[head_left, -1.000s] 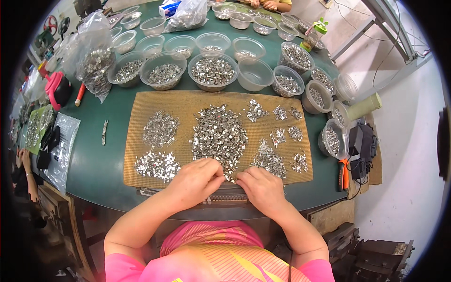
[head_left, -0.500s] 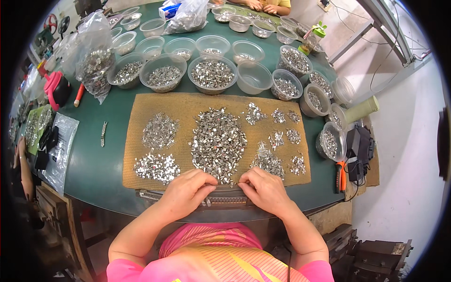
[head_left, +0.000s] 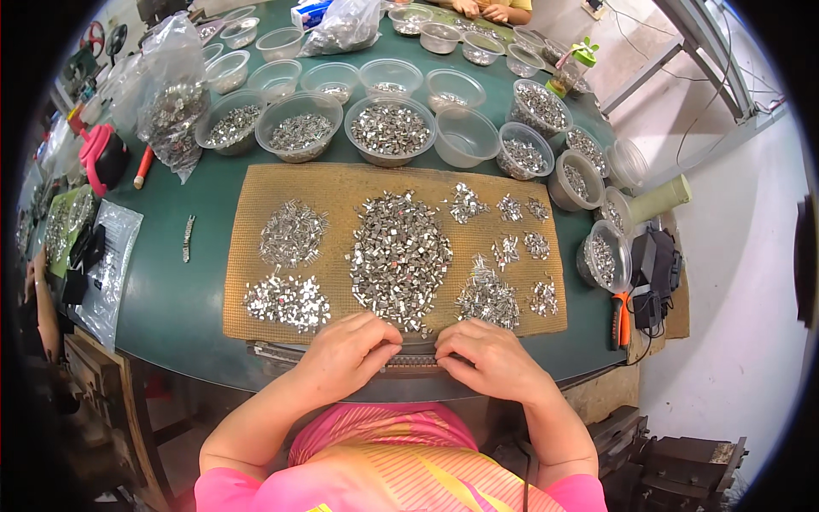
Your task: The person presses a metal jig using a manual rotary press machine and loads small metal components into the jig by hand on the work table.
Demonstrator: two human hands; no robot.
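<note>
My left hand [head_left: 348, 357] is at the near edge of a brown textured mat [head_left: 337, 192], thumb and fingertips pinched together. Facing it across a small gap, my right hand [head_left: 488, 360] is pinched too. Anything between the fingertips is too small to make out. Below them a narrow toothed metal strip [head_left: 411, 361] runs along the table's front edge, partly covered by both hands. Just beyond my fingers lies a large pile of small metal pieces [head_left: 399, 256]. A bright silver pile [head_left: 286, 303] sits by my left hand, and a pile of thin pieces [head_left: 488, 299] by my right.
Clear plastic bowls [head_left: 391, 158], many with metal parts, line the mat's far side and right. On the green table [head_left: 171, 294] are a bagged lot of parts [head_left: 175, 119], a short metal link strip [head_left: 188, 239] and orange-handled pliers [head_left: 620, 320]. Another person's hands [head_left: 482, 12] work opposite.
Both hands have moved slightly, the right a little lower and covering more of the toothed strip. The view has shifted a little. The piles look the same.
</note>
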